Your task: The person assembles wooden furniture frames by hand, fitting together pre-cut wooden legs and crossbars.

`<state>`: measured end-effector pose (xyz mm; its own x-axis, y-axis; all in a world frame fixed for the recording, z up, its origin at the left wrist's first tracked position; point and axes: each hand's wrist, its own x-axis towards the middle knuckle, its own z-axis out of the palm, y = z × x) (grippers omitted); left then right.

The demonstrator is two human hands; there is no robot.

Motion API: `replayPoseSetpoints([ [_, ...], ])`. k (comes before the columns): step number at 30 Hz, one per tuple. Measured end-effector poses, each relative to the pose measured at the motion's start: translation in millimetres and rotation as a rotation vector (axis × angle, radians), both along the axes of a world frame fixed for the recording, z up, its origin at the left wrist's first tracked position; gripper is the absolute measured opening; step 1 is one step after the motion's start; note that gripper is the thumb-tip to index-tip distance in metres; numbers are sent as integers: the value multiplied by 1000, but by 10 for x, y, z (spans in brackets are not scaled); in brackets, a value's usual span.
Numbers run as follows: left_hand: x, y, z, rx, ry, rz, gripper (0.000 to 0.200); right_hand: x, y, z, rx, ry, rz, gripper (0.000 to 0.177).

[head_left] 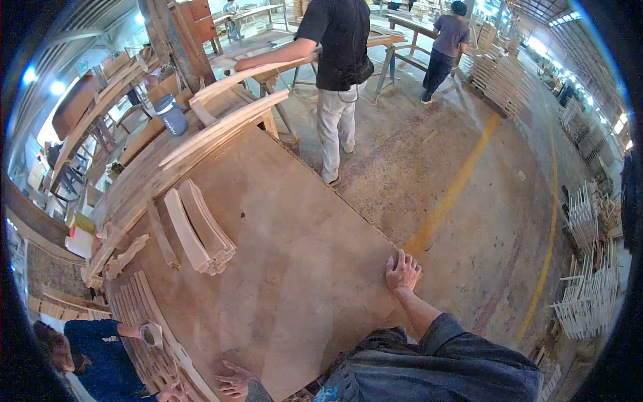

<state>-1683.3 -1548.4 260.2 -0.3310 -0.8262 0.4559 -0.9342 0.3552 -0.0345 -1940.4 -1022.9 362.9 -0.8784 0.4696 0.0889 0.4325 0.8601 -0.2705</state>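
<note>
A broad brown tabletop point(295, 241) spreads in front of me. My left hand point(232, 380) lies on its near left part, fingers stretched and apart, close to a row of long wooden strips point(151, 315). At the table's right edge rests my right hand point(403, 271), palm down with its fingers extended, holding nothing. Farther up the tabletop lies a small bundle of curved wooden pieces point(201, 231). Just left of that bundle is a single straight wooden strip point(163, 236).
A co-worker in blue point(104, 355) leans in at lower left, one hand on a round tool I cannot identify. Long curved wooden rails point(228, 127) and a dark blue tumbler point(171, 115) are on the far side. A person in black point(333, 47) stands beyond; wood stacks point(502, 80) line the floor.
</note>
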Motion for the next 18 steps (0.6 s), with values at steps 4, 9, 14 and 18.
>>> replayPoseSetpoints([
  [4,-40,127,139,0,-6,-1,72,22,31,-61,18,10,11,46],
  [9,-109,190,207,5,-10,0,72,11,30,-90,39,17,19,47],
  [14,-123,181,173,11,-14,6,72,3,27,-81,41,-5,16,48],
  [18,-137,222,212,14,-12,4,72,-2,49,-167,42,11,15,49],
])
